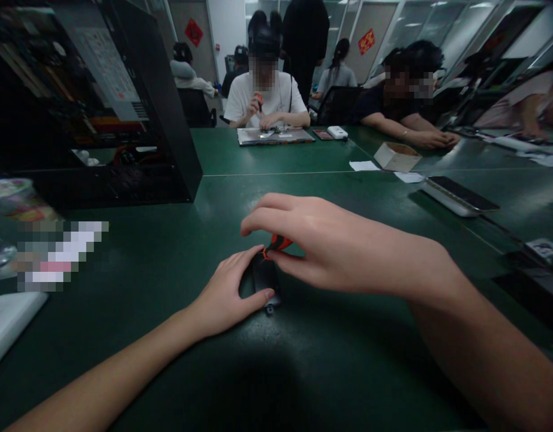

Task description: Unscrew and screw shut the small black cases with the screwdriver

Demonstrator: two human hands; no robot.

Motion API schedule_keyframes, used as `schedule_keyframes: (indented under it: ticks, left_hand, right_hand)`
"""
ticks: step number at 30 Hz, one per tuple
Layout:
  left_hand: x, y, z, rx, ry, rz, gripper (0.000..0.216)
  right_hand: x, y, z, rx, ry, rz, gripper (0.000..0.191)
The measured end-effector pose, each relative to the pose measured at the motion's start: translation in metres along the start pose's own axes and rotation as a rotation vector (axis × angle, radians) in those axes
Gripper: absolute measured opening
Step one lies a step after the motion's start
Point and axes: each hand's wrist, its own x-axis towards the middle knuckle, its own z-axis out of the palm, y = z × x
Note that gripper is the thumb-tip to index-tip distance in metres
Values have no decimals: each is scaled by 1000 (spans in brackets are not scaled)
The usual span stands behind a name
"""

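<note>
A small dark rectangular device lies flat on the green table, a little metal tab at its near end. My left hand grips it from the left, thumb across the near end and fingertips at the far end. Above the far end, my right hand is closed around a red-and-black screwdriver. Its handle shows only in part between thumb and fingers, and its tip is hidden.
A large black computer case stands at the left. Nearer are a plastic cup and a white object. Across the green table, a co-worker works on a panel. A cardboard box and phone lie right.
</note>
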Motion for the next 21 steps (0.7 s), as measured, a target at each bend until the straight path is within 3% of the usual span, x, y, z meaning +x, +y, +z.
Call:
schedule_keyframes:
  ticks: [3, 7, 9, 12, 17, 21]
  left_hand:
    - [1, 0, 0, -13, -14, 12, 69]
    - [1, -1, 0, 6, -28, 10, 75]
    - [1, -2, 0, 15, -25, 13, 77]
    - [1, -2, 0, 8, -25, 21, 73]
    - [0, 0, -2, 16, -31, 6, 75]
    - [0, -1, -1, 35, -26, 20, 75]
  right_hand:
    - [3, 4, 2, -5, 47, -5, 14]
    - [5, 7, 2, 36, 110, -41, 20]
    - [5, 6, 2, 61, 89, -63, 25]
    - [5, 3, 2, 50, 50, -59, 19]
    - [5, 1, 4, -145, 46, 29, 20]
    - [2, 1, -1, -71, 7, -69, 31]
